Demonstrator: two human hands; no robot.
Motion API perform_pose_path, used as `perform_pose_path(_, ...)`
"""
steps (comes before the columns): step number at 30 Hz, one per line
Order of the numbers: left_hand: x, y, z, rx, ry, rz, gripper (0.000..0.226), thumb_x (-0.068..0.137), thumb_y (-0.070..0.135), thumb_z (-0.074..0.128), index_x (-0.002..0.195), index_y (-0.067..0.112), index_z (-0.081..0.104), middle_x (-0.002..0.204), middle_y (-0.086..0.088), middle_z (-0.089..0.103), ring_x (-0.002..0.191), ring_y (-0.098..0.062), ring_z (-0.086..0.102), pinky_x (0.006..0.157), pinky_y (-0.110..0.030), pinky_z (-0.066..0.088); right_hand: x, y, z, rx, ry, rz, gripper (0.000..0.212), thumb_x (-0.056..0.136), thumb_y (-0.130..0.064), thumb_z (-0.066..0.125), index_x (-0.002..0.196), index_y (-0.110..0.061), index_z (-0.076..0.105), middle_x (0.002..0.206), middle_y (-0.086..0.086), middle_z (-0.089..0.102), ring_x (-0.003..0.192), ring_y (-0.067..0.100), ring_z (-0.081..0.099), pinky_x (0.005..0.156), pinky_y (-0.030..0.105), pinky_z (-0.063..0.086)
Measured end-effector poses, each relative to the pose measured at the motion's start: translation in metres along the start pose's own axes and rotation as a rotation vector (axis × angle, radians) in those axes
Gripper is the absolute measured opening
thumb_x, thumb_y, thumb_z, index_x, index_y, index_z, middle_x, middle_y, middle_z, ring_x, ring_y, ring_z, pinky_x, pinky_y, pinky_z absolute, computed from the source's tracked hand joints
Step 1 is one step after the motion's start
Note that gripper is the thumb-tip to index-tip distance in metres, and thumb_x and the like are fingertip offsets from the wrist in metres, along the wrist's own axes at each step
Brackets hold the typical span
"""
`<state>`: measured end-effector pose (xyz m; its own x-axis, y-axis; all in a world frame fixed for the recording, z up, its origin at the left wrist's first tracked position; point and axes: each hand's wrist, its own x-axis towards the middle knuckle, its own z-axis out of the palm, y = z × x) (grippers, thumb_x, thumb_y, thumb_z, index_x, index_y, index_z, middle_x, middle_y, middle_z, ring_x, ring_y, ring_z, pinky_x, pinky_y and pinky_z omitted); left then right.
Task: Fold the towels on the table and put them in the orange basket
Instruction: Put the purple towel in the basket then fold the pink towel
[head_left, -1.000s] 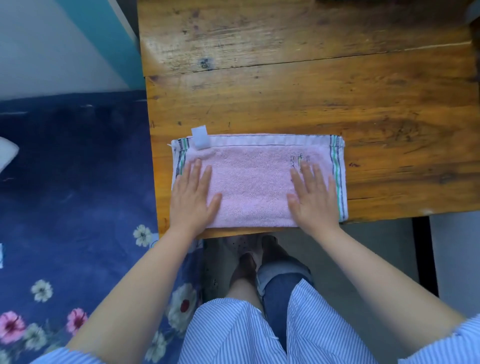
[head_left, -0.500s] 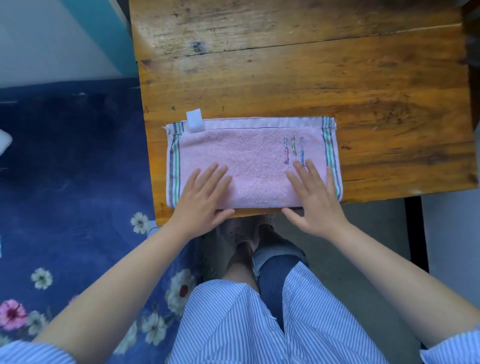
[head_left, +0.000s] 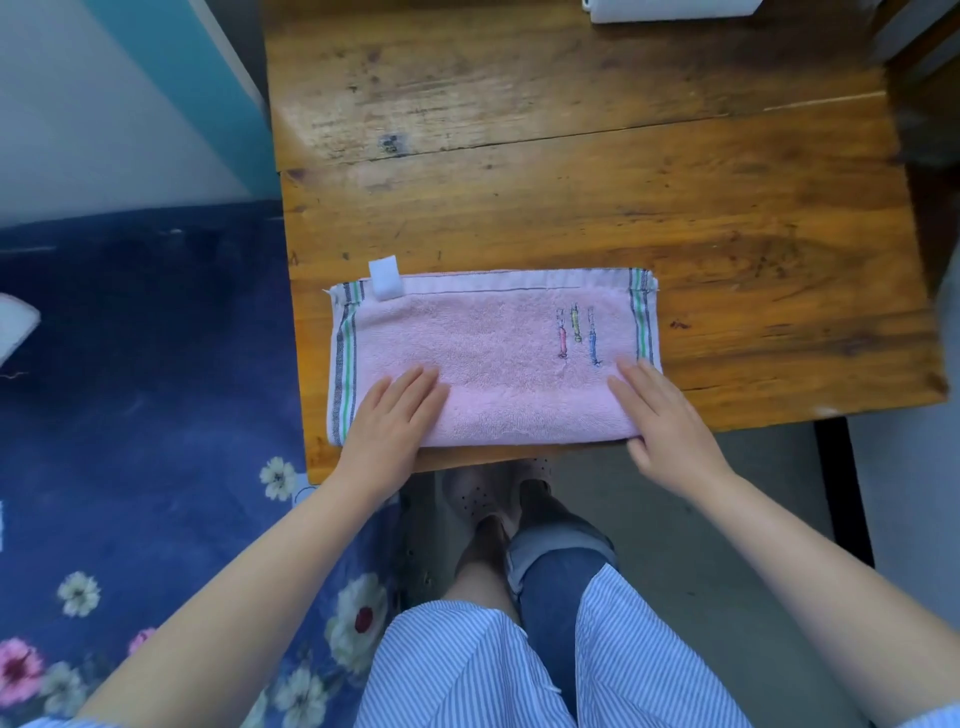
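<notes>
The pink towel lay folded into a long strip at the near edge of the table, its left end hanging a little past the table's side. My left hand rested flat on its near left part, fingers spread open and holding nothing. My right hand lay flat at the near right corner, fingers straight, thumb just off the fold. A white tag stuck up at the far left corner. Three small stitched figures showed near my right fingertips.
</notes>
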<state>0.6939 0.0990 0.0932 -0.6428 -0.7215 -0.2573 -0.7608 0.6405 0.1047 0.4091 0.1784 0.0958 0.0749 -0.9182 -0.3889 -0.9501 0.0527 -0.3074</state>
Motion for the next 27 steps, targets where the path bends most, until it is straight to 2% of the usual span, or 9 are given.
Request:
perform_pose_path(2, 0.001, 0.002, -0.002, -0.029, -0.093, -0.028, 0.076, 0.054, -0.007, 0.077, 0.126, 0.001, 0.053, 0.133, -0.022, 0.05, 0.123, -0.037, 0.05, 0.099, -0.048, 0.041, 0.002, -0.001, -0.003, 0.079, 0.043, 0.055, 0.066, 0.062, 0.021, 0.054, 0.125, 0.004, 0.049, 0.143, 0.025, 0.033, 0.133, 0.043, 0.03, 0.107, 0.049, 0.027)
perform_pose_path(4, -0.001, 0.004, 0.001, -0.062, -0.216, -0.068, 0.072, 0.081, 0.015, 0.055, 0.144, 0.011, 0.022, 0.155, -0.011, 0.015, 0.144, -0.026, 0.013, 0.116, -0.041, 0.011, 0.004, -0.002, -0.006, 0.221, 0.05, 0.195, 0.067, 0.069, 0.017, 0.048, 0.132, -0.005, 0.044, 0.152, 0.016, 0.017, 0.142, 0.031, 0.013, 0.113, 0.038, 0.016)
perform_pose_path(6, -0.002, 0.009, 0.0, -0.136, -0.249, -0.108, 0.073, 0.078, 0.036, 0.035, 0.146, 0.014, 0.017, 0.157, -0.005, 0.005, 0.145, -0.021, 0.001, 0.116, -0.039, 0.001, 0.007, -0.004, -0.012, 0.401, 0.014, 0.344, 0.067, 0.073, 0.013, 0.046, 0.134, -0.014, 0.042, 0.155, 0.006, 0.008, 0.143, 0.022, 0.007, 0.113, 0.03, 0.01)
perform_pose_path(9, 0.005, 0.023, -0.007, -0.294, -0.118, -0.113, 0.075, 0.077, 0.044, 0.019, 0.143, 0.009, 0.028, 0.154, -0.009, 0.017, 0.144, -0.025, 0.01, 0.116, -0.039, 0.006, 0.016, -0.011, -0.021, 0.593, 0.085, 0.516, 0.057, 0.079, 0.005, 0.047, 0.134, -0.011, 0.041, 0.151, 0.008, 0.025, 0.138, 0.022, 0.023, 0.109, 0.028, 0.021)
perform_pose_path(14, 0.048, 0.044, 0.002, -0.303, -0.028, -0.235, 0.06, 0.096, 0.034, 0.031, 0.146, 0.009, 0.012, 0.156, -0.01, 0.002, 0.144, -0.025, -0.004, 0.112, -0.036, -0.008, 0.038, -0.028, -0.023, 0.574, 0.205, 0.709, 0.061, 0.085, -0.018, 0.057, 0.137, -0.007, 0.029, 0.135, 0.019, 0.04, 0.119, 0.034, 0.043, 0.093, 0.035, 0.038)
perform_pose_path(18, 0.064, 0.054, 0.017, -0.224, -0.031, -0.281, 0.064, 0.095, 0.041, 0.027, 0.147, 0.015, 0.0, 0.156, -0.008, -0.009, 0.143, -0.022, -0.012, 0.104, -0.034, -0.023, 0.057, -0.027, -0.03, 0.79, 0.188, 0.877, 0.046, 0.081, -0.018, 0.062, 0.121, -0.003, 0.044, 0.118, 0.014, 0.056, 0.099, 0.03, 0.055, 0.072, 0.027, 0.042)
perform_pose_path(21, 0.063, 0.054, 0.023, -0.199, -0.019, -0.306, 0.066, 0.094, 0.044, 0.025, 0.146, 0.016, -0.007, 0.155, -0.006, -0.015, 0.141, -0.02, -0.018, 0.101, -0.032, -0.029, 0.065, -0.022, -0.041, 0.861, 0.212, 0.831, 0.008, 0.08, -0.012, 0.062, 0.085, -0.009, 0.057, 0.087, 0.007, 0.06, 0.073, 0.021, 0.052, 0.053, 0.023, 0.037)
perform_pose_path(23, 0.065, 0.053, 0.025, -0.204, -0.011, -0.321, 0.067, 0.094, 0.045, 0.024, 0.145, 0.017, -0.01, 0.151, -0.003, -0.023, 0.135, -0.016, -0.027, 0.101, -0.032, -0.03, 0.069, -0.019, -0.049, 0.784, 0.232, 0.718, 0.012, 0.082, -0.011, 0.059, 0.071, -0.013, 0.053, 0.072, 0.0, 0.055, 0.068, 0.019, 0.048, 0.05, 0.024, 0.033)
perform_pose_path(27, 0.083, 0.053, 0.02, -0.225, -0.024, -0.36, 0.069, 0.093, 0.044, 0.025, 0.145, 0.016, -0.011, 0.15, -0.003, -0.026, 0.138, -0.019, -0.026, 0.105, -0.039, -0.025, 0.081, -0.017, -0.074, 0.618, 0.299, 0.549, 0.01, 0.086, -0.009, 0.053, 0.076, -0.011, 0.05, 0.076, 0.002, 0.051, 0.07, 0.02, 0.043, 0.049, 0.028, 0.024)
